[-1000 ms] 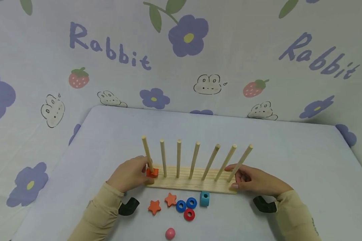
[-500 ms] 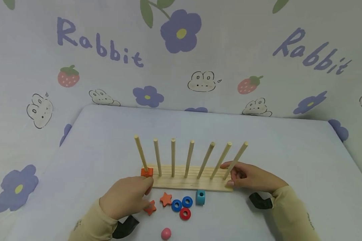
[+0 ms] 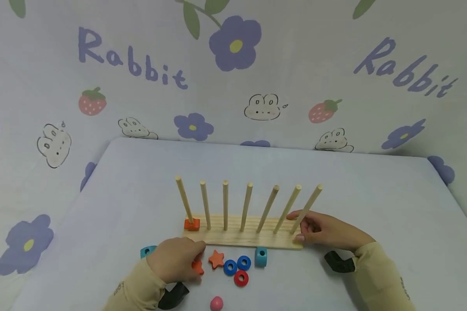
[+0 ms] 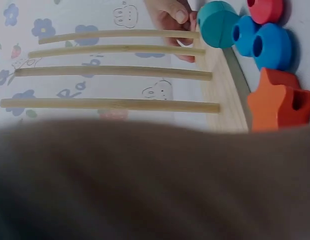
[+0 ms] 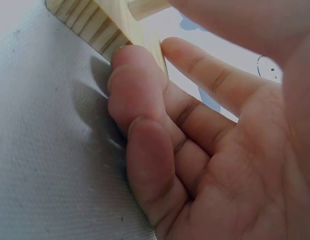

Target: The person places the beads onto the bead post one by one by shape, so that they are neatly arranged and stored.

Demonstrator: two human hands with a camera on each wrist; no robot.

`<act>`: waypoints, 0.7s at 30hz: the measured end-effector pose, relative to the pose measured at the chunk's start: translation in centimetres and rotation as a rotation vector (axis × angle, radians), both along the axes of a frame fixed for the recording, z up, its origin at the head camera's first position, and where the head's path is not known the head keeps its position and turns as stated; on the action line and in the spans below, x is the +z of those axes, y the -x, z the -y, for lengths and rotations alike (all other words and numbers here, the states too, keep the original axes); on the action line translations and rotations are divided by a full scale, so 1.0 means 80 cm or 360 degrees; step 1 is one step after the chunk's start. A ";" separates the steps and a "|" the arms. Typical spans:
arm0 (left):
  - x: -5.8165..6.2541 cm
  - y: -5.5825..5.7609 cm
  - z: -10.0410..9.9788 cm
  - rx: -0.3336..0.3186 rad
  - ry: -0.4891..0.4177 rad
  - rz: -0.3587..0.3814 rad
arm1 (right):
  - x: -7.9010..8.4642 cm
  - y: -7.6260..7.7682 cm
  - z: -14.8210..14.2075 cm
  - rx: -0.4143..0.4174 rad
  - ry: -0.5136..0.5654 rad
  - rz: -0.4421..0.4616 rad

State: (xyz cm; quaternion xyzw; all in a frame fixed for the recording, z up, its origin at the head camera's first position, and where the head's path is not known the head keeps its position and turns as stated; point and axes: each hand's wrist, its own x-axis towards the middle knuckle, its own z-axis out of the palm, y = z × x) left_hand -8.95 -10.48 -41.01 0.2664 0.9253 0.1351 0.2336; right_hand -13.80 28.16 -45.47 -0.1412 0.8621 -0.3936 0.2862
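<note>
A wooden peg stand with a row of upright pegs has an orange block at the foot of its leftmost peg. My right hand grips the stand's right end, thumb at the front and index finger behind; in the right wrist view its other fingers curl beside the base. My left hand is over an orange star, with thumb and index finger apart on either side of it. Beside it lies a second orange star. A blurred brown shape hides the left fingers in the left wrist view.
Two blue rings, a red ring and a teal block lie in front of the stand. Nearer is a pink piece. Another teal block shows partly behind my left hand. A patterned cloth hangs behind.
My left hand has left the stand's left end and come down toward the near side, over the orange star. My right hand keeps its grip on the stand. The head view has shifted slightly.
</note>
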 end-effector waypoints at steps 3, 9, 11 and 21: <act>-0.001 -0.002 0.001 0.0011 -0.0007 0.0032 | 0.000 -0.001 0.002 0.0006 -0.0003 0.0006; 0.003 -0.001 0.003 -0.0028 0.0004 0.0028 | -0.001 -0.002 0.005 0.0014 -0.0031 -0.0012; 0.007 0.001 0.004 -0.0058 -0.0026 -0.0006 | -0.001 -0.002 0.005 0.0024 -0.0036 -0.0023; 0.056 0.011 0.023 -0.0174 -0.0652 -0.0229 | -0.001 0.002 0.003 0.0051 -0.0032 -0.0088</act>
